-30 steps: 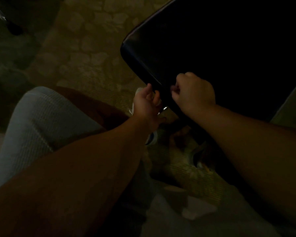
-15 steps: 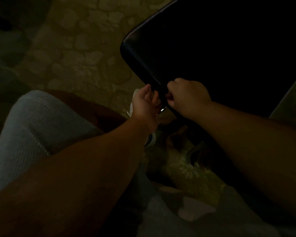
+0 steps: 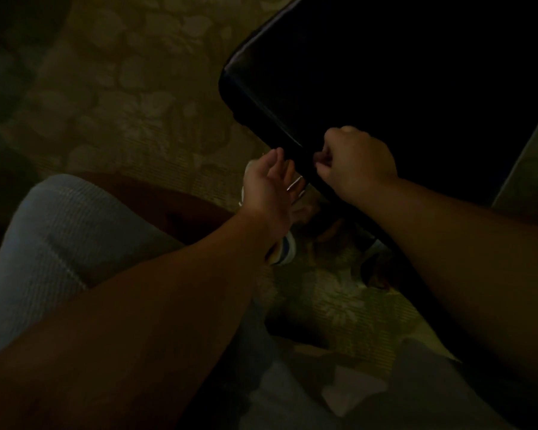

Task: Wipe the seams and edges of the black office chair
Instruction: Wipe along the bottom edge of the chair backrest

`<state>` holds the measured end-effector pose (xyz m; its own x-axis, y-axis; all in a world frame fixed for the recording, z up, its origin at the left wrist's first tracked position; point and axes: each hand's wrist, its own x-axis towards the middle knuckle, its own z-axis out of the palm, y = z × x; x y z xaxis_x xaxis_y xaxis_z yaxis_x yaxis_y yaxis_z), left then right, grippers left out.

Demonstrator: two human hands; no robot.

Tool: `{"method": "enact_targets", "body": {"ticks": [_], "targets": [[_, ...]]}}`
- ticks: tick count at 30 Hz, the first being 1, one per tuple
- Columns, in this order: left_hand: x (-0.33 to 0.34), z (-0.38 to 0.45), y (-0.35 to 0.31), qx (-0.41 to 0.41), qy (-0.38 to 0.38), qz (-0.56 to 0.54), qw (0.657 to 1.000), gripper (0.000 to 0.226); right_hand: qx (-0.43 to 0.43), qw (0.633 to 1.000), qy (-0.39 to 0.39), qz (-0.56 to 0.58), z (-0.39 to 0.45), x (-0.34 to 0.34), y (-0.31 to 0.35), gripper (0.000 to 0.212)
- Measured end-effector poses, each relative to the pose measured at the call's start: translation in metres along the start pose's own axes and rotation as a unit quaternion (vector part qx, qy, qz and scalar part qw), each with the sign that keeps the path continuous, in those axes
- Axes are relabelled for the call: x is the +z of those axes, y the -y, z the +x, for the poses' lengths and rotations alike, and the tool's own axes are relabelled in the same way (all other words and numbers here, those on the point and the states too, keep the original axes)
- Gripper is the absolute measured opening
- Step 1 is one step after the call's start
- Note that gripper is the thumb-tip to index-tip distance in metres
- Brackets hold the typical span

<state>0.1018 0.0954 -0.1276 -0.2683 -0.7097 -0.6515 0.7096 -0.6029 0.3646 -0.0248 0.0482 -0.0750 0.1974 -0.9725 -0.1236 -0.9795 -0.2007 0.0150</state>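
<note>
The black chair fills the upper right of the frame, its near edge running diagonally down to the right. The right hand rests on that edge, fingers curled tight; whether they pinch anything is too dark to tell. The left hand, centre frame, lies just beside the edge, fingers loosely spread, with something pale partly hidden beneath it. Much of the chair is lost in shadow.

Dim view: right hand fisted on the black chair's edge; left hand loosely extended beside it.
</note>
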Motion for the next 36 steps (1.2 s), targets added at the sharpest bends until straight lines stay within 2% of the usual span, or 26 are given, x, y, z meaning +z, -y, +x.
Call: {"method": "enact_targets", "body": {"ticks": [2, 6, 10, 11, 14, 15, 18, 19, 22, 23, 27, 29, 31, 36], "targets": [[0.000, 0.001, 0.000, -0.001, -0.002, -0.005, 1.000, 0.055, -0.039, 0.999, 0.012, -0.016, 0.001, 0.003, -0.001, 0.022], [0.002, 0.000, -0.002, -0.001, 0.005, -0.009, 1.000, 0.050, 0.048, 0.997, -0.064, 0.017, 0.009, -0.002, -0.006, 0.024], [0.003, 0.001, -0.002, 0.001, -0.004, -0.013, 1.000, 0.053, -0.060, 0.998, 0.005, -0.019, 0.006, 0.006, 0.003, 0.021], [0.003, 0.001, -0.003, 0.002, -0.005, -0.012, 1.000, 0.054, -0.057, 0.998, -0.001, -0.016, 0.007, 0.005, 0.001, 0.022], [0.003, -0.001, -0.004, -0.001, -0.001, -0.014, 1.000, 0.050, 0.040, 0.997, -0.062, 0.021, 0.012, -0.002, -0.008, 0.027], [0.004, -0.001, -0.004, -0.001, 0.002, -0.012, 1.000, 0.046, 0.039, 0.997, -0.062, 0.022, 0.012, -0.002, -0.009, 0.026], [0.005, -0.004, -0.005, 0.004, -0.004, -0.005, 1.000, 0.048, -0.050, 0.999, -0.011, 0.001, 0.009, 0.004, -0.004, 0.022], [0.006, -0.004, -0.005, 0.007, -0.009, -0.004, 1.000, 0.047, -0.054, 0.998, -0.011, 0.001, 0.010, 0.004, -0.004, 0.022], [0.008, -0.006, -0.008, 0.007, -0.008, -0.011, 1.000, 0.029, 0.044, 0.996, -0.063, 0.040, 0.019, -0.004, -0.006, 0.025], [0.008, -0.006, -0.008, 0.006, -0.012, -0.012, 1.000, 0.028, 0.054, 0.996, -0.065, 0.042, 0.021, -0.005, -0.006, 0.025], [0.007, -0.006, -0.009, 0.004, -0.032, -0.008, 0.999, 0.032, -0.062, 0.998, 0.019, 0.001, 0.020, 0.000, 0.005, 0.022], [0.007, -0.005, -0.011, 0.001, -0.049, -0.009, 0.999, 0.047, -0.011, 1.000, -0.016, 0.024, 0.023, -0.001, 0.003, 0.023], [0.009, -0.005, -0.012, 0.000, -0.062, -0.009, 0.998, 0.052, 0.057, 0.995, -0.060, 0.052, 0.024, -0.005, 0.001, 0.025], [0.012, -0.003, -0.011, 0.021, -0.104, -0.015, 0.994, 0.050, -0.060, 0.998, 0.013, 0.000, 0.017, 0.000, 0.006, 0.022]]}}
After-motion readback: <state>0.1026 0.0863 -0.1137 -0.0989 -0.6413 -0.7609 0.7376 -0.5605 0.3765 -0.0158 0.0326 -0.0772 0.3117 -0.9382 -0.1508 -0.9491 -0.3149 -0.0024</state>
